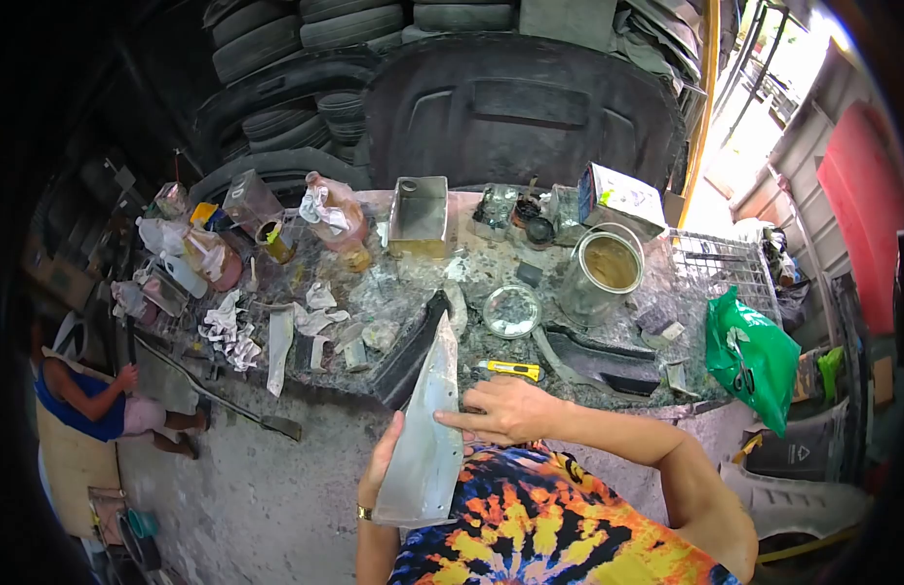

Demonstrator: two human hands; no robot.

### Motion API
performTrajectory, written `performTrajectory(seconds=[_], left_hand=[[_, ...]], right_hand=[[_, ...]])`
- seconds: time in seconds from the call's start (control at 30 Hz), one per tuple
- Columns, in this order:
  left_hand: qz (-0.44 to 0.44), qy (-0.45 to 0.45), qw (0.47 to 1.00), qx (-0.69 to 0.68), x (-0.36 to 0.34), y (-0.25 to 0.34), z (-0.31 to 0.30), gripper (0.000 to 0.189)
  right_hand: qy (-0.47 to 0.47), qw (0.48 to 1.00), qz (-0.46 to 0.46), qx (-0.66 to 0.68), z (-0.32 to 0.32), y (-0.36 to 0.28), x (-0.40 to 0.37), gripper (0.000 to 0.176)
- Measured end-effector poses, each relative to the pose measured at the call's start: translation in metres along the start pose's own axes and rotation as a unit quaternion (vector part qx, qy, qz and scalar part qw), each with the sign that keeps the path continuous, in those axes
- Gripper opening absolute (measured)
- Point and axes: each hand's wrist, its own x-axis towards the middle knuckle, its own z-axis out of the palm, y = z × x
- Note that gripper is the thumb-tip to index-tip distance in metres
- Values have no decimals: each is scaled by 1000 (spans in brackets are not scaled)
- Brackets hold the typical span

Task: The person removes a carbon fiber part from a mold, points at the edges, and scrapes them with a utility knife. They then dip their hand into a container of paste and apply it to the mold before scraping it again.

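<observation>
left hand (382,458) clamped on the grey panel's (422,444) edge, before the torso. right hand (510,408) — index finger on its face, remaining grip unclear. for good control, support the panel's weight evenly — apply light fingertip pressure.

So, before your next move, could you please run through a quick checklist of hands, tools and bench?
1. Left hand supporting the long, tapered grey panel: ok.
2. Right hand touching the panel's face with a fingertip: ok.
3. Blade of the yellow-and-black utility knife retracted: cannot tell; too small to see.
4. Metal scissors away from both hands, against the green plastic bag: ok.
5. Large round can covered: not ok; its top is open.
6. Speckled workbench free of clutter: not ok; parts and crumpled rags remain.
</observation>
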Motion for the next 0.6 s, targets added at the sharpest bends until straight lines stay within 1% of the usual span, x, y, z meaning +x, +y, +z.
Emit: performTrajectory(seconds=[0.03, 0.1, 0.17, 0.23, 0.27, 0.3, 0.37, 0.5, 0.57, 0.6], left_hand=[[1, -3, 1000, 4, 0, 0, -2, 70], [0, -6, 1000, 7, 0, 0, -4, 70], [-13, -27, 999, -16, -2, 0, -2, 70], [-13, -18, 1000, -10, -3, 0, 0, 71], [-15, -10, 1000, -4, -3, 1, 0, 71], [-14, -11, 1000, -5, -3, 1, 1, 71], [-11, -16, 1000, 18, -3, 0, 0, 72], [-9, -18, 999, 31, -1, 1, -7, 73], [-16, -8, 999, 27, 0, 0, -9, 73], [-17, -8, 999, 27, 0, 0, -9, 73]], right_hand=[[0, 1000, -1, 1, 1, 3, -1, 63], [-5, 998, 37, -57, -8, 10, 3, 62], [8, 997, 32, -72, -9, 12, 7, 63], [-3, 996, -18, -86, -2, 8, 5, 63], [-16, 996, -28, -85, -5, 4, 5, 63], [-17, 996, -29, -85, -6, 7, 7, 63], [10, 997, 6, -80, -10, 15, 11, 61], [8, 997, -12, -74, -4, 13, 9, 62], [-30, 995, -25, -89, -7, 14, 6, 62], [-31, 995, -24, -89, -7, 15, 7, 62]])
